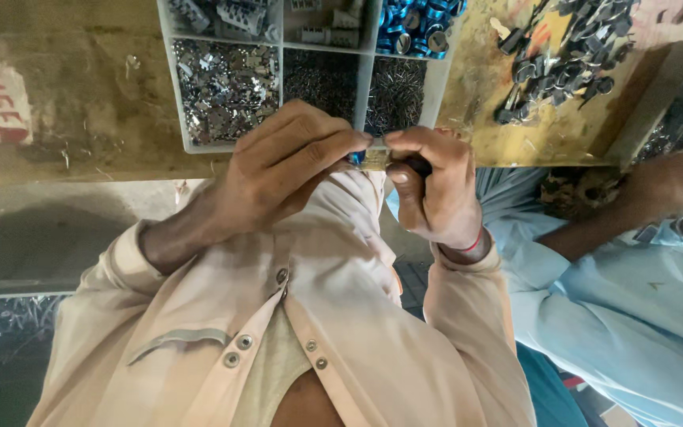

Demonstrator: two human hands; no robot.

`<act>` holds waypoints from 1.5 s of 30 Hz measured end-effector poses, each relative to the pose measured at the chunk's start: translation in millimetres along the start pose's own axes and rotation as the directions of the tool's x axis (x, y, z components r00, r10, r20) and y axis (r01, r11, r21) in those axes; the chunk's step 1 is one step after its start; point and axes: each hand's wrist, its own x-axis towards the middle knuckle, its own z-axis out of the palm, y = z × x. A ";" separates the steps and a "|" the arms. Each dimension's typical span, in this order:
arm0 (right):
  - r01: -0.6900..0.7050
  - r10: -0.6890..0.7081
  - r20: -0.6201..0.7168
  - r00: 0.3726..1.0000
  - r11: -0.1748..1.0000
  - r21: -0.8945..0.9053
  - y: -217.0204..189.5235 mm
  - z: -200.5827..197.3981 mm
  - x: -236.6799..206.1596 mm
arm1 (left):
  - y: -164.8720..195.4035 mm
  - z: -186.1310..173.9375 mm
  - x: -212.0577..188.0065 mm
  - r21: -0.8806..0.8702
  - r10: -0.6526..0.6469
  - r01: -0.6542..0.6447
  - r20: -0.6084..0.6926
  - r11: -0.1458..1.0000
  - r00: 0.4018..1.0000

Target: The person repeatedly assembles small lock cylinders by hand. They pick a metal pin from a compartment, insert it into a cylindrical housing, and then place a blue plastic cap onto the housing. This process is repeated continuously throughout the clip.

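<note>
Head view, items by size:

- Tabletop [81, 103]: worn and yellow-brown, lying across the top of the frame.
- Beige snap-button shirt [341, 332]: filling the lower frame, with both of the person's forearms rising from it.
- Co-worker in a light blue sleeve [618, 300]: sitting just to the right, one hand [666, 186] resting at the tabletop edge.
- White compartment tray [281, 79]: sitting on the tabletop directly beyond the hands, holding silver clips, fine dark pins and blue round caps [416, 28] in separate compartments.
- Pile of dark metal parts [563, 55]: lying loose on the tabletop, right of the tray.
- Left hand [286, 170]: curling nearly closed, its fingertips pinching one end of the small part.
- Right hand [432, 186]: curling likewise, thumb and forefinger gripping the other end.
- Small part [365, 158]: blue and brass-coloured, being held between both hands, in the air at the near edge of the tray; its shape is too hidden to tell.
</note>
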 end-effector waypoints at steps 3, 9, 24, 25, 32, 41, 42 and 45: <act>0.158 -0.154 0.048 0.987 0.981 -0.114 -6.8 -5.6 13.1 | -0.2 -3.4 -1.1 0.012 0.005 -0.006 0.036 1.000 0.999; 0.273 -0.235 0.196 0.952 0.940 -0.203 -22.8 -13.6 22.6 | -1.2 -2.2 -5.3 -0.057 -0.004 0.009 0.094 0.998 0.996; 0.018 -0.019 0.145 0.989 1.000 0.001 -27.7 -7.8 12.5 | 2.2 4.2 -5.5 0.048 0.034 -0.039 0.096 0.998 0.995; 0.103 -0.097 0.154 0.983 0.994 -0.031 -25.7 -9.0 13.3 | 2.7 6.1 -5.5 -0.067 -0.046 0.052 0.086 0.996 0.995; 0.256 -0.208 0.281 0.937 0.955 -0.147 -25.5 -17.9 34.2 | 2.6 8.8 -15.0 0.110 -0.107 0.093 0.131 0.990 0.986; -0.144 0.138 0.195 0.971 0.990 0.012 -44.5 -5.0 32.2 | -4.1 4.2 -25.8 0.462 0.029 -0.133 0.225 0.877 0.974; -0.162 0.156 0.218 0.963 0.987 0.008 -43.4 -5.4 32.0 | -4.8 4.1 -27.7 0.473 0.048 -0.156 0.233 0.867 0.971; -0.031 0.045 0.280 0.959 0.998 -0.054 -42.6 -3.6 34.1 | -6.2 5.1 -31.3 0.289 0.042 -0.106 0.221 0.951 0.974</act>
